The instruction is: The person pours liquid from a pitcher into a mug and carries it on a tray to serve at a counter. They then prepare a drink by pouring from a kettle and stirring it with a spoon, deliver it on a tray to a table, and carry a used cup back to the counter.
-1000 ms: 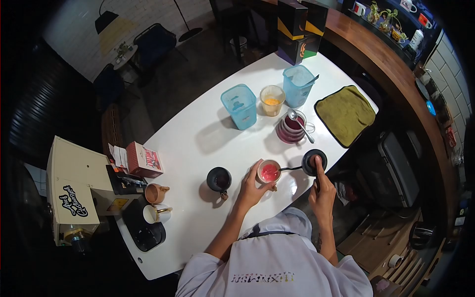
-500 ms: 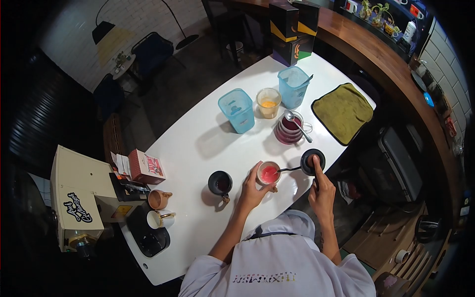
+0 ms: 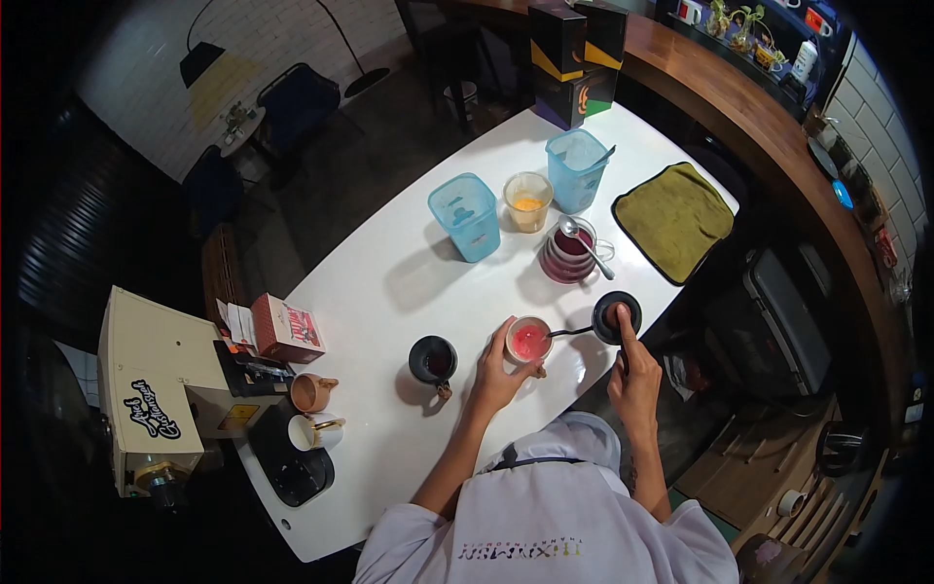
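Note:
My left hand (image 3: 499, 378) is wrapped round the side of a small cup (image 3: 529, 362) that holds pinkish-red liquid. My right hand (image 3: 635, 375) grips a black gooseneck kettle (image 3: 604, 313), its index finger stretched over the round lid. The kettle's thin curved spout reaches left, with its tip over the cup. Left of my left hand stands a black cup (image 3: 433, 361) with dark liquid in it. Beyond the kettle, a glass server (image 3: 555, 272) of deep red liquid has a spoon (image 3: 589, 250) lying across its top.
Two blue plastic containers (image 3: 467, 234) and a glass with orange contents (image 3: 528, 219) stand farther back. A green cloth (image 3: 676, 222) lies at the right edge. On the left are a cream machine (image 3: 156, 380), two cups (image 3: 316, 431) and a small box (image 3: 289, 328). Black boxes (image 3: 574, 63) stand behind.
The kettle and my right hand have shifted very slightly to the right. The pink surface in the cup looks a little different. My left hand stays on the cup.

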Demonstrator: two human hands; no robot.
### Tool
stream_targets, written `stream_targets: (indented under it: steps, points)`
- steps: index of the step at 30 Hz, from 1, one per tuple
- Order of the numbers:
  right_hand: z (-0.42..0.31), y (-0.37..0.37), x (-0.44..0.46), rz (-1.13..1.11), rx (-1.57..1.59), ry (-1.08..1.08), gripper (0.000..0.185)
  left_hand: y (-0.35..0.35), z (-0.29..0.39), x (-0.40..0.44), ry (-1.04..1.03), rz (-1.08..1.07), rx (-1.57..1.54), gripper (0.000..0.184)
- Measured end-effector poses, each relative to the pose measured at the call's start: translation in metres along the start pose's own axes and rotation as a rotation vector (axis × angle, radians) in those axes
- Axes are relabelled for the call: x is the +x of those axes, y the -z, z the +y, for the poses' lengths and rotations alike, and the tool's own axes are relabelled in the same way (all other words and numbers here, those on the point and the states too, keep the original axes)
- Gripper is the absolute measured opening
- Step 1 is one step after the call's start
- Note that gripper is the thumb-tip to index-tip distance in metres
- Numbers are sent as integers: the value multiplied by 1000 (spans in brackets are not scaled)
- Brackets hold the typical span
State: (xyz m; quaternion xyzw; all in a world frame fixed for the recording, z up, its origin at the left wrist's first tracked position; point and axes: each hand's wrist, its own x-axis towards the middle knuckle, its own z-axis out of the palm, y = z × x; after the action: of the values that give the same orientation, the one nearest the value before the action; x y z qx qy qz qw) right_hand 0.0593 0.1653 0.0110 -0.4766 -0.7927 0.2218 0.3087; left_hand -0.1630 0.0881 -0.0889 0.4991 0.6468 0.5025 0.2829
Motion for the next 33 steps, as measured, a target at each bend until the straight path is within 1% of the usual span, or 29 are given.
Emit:
stream_targets:
  steps: [6,10,12,18,22,24,28,33]
  points:
    - [-4,-4,1,11,30,31,94,0,2,0,-8,5,9,84]
    - [-8,3,4,-1,13,-4,94,-1,-2,1,-32,1,20,84]
    - [-7,2,3,-9,-24,-9,94,-2,-4,0,-14,59,-51,87]
    - [-5,-5,-1,5,12,3,94,-2,-3,0,-36,62,-6,86]
    - [-8,0,3,20,33,-10,94,0,1,0,9,-13,-22,83]
    - [-7,2,3,15,-17,-13,94,-3,-4,0,-25,62,-48,86]
    - [-4,-3,-3,-16,-40,-27,95,-3,-5,0,-35,63,-40,86]
    - [-8,-4,-4,-16,17,-29,94,-3,-8,0,-7,56,-45,87]
